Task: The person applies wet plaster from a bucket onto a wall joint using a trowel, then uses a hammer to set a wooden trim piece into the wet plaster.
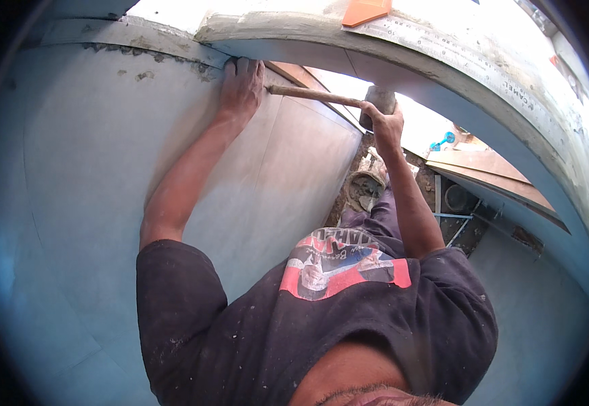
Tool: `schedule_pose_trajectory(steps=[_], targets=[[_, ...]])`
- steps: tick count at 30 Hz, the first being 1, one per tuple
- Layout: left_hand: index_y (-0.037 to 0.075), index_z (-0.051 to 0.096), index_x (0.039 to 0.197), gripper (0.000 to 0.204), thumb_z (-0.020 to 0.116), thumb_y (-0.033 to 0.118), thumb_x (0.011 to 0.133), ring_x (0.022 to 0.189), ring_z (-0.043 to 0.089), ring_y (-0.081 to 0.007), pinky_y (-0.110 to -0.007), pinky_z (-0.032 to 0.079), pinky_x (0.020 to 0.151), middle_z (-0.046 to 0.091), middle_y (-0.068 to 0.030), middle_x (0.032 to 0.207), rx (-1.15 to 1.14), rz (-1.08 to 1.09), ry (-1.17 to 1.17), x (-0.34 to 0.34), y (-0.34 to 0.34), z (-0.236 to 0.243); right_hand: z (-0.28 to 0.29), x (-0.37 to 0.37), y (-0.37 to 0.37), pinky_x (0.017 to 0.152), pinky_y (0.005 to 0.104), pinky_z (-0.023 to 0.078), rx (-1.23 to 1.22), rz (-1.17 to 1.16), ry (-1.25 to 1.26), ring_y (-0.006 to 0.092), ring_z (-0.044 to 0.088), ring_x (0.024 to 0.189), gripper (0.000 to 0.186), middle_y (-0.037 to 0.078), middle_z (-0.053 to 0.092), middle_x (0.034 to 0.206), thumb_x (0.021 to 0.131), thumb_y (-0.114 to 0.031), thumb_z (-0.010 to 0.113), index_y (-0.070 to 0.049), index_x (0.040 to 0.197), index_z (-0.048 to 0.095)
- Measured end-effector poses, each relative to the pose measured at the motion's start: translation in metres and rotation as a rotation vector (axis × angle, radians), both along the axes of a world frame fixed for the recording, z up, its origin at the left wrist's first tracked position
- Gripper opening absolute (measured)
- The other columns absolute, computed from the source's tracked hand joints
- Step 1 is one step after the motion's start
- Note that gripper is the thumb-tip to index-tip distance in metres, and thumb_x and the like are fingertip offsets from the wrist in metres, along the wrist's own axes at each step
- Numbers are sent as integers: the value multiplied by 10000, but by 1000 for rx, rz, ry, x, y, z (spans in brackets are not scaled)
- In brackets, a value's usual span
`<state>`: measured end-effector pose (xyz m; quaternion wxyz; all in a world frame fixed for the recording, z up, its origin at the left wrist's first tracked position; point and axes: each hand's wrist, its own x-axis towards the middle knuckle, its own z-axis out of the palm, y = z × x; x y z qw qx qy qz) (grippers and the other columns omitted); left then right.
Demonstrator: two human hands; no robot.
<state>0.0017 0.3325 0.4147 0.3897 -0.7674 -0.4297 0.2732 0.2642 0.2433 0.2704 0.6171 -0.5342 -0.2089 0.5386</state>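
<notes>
My right hand is closed round a mallet, close up by its dark, blocky head. Its wooden handle points left, and the handle's end is beside my left hand, at the tiled wall. My left hand lies against the upper part of a pale wall tile, just below the rough ledge. Its fingers point upward toward the tile's top edge, and their tips are partly hidden there.
A curved ledge runs overhead, carrying a metal ruler with an orange handle. Below, a bucket of grey mix stands by my legs. A blue tool and wooden boards lie at the right.
</notes>
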Motion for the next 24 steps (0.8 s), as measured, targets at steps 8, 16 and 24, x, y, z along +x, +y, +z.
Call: schedule_pose_trajectory(steps=[8,16,24], targets=[[109,552,1331,442,516,265,919,1078,436,-241,-416,376,922,498,-66,1216,-16,-33,25,3,-3,8,20,6,-3,822,315,515,70,-27,67,172,597,943,593,110,592,1069,765,-224,822,10,1198,490],[24,569,1302,475,539,266,894,1135,444,-272,-435,363,983,500,-98,1252,-63,-42,-43,2,-6,12,36,1,-3,799,310,542,66,-30,-18,195,629,915,645,136,609,1044,748,-236,831,28,1215,473],[-24,467,1408,548,473,270,946,1407,320,-284,-469,221,1188,392,-147,1485,-29,-70,-43,-21,-32,50,47,3,5,779,286,524,82,-10,-8,168,616,890,593,109,601,1011,766,-227,830,16,1188,491]])
